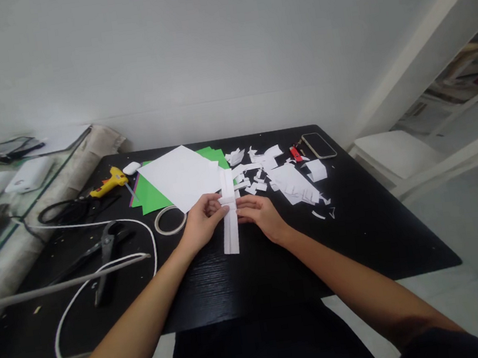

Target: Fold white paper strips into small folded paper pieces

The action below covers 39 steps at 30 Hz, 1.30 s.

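Observation:
Between my hands is a long folded strip of white paper (pixel 231 236), held up over the black table with a narrower band of paper across its middle. My left hand (pixel 203 218) pinches the strip from the left, thumb on its face near the band. From the right, my right hand (pixel 262 216) grips the strip's edge between thumb and fingers. Some fingertips are hidden behind the paper. White sheets (pixel 181 178) and green sheets (pixel 152 196) lie just beyond my left hand. Cut white paper scraps (pixel 257 183) are scattered beyond my right hand.
On the left are a yellow glue gun (pixel 110 182), a roll of tape (pixel 170 220), pliers (pixel 106 245) and a looping white cable (pixel 155 250). A red lighter (pixel 295 154) and a phone (pixel 318 146) lie at the back right of the black table (pixel 380 236).

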Available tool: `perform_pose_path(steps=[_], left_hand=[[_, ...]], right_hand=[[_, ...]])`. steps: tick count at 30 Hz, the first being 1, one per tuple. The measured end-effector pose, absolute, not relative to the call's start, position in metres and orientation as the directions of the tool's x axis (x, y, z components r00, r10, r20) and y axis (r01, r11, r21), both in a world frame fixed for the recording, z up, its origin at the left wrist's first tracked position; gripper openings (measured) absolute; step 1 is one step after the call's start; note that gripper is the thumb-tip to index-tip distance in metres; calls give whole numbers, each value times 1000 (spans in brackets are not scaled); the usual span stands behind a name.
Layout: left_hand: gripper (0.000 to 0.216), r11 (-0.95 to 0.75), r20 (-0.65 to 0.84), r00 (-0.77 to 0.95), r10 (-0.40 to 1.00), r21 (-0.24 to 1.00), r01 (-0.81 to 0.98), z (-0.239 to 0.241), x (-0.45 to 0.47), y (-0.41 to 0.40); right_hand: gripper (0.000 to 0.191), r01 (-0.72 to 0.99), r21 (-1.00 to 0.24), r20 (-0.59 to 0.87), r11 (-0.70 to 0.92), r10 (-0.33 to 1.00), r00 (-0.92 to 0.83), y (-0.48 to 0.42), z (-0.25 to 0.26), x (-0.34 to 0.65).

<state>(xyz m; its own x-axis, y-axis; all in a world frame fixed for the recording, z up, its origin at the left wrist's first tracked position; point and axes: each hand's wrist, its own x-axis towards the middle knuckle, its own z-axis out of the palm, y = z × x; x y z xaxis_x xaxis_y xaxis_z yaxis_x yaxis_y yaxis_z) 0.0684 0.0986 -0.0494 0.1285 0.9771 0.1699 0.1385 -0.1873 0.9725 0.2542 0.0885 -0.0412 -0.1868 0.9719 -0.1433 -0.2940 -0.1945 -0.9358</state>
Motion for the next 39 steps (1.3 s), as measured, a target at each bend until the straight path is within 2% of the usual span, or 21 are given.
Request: perform_pose_path(steps=[16, 39], left_hand=[[19, -128, 119, 171, 978, 991, 46, -43, 69, 98], [22, -17, 25, 196, 980, 999, -40, -39, 65, 99]], right_hand=[[28, -288, -932, -173, -221, 968, -182, 89, -42, 255], [23, -323, -915, -183, -240, 963, -198, 89, -40, 256]])
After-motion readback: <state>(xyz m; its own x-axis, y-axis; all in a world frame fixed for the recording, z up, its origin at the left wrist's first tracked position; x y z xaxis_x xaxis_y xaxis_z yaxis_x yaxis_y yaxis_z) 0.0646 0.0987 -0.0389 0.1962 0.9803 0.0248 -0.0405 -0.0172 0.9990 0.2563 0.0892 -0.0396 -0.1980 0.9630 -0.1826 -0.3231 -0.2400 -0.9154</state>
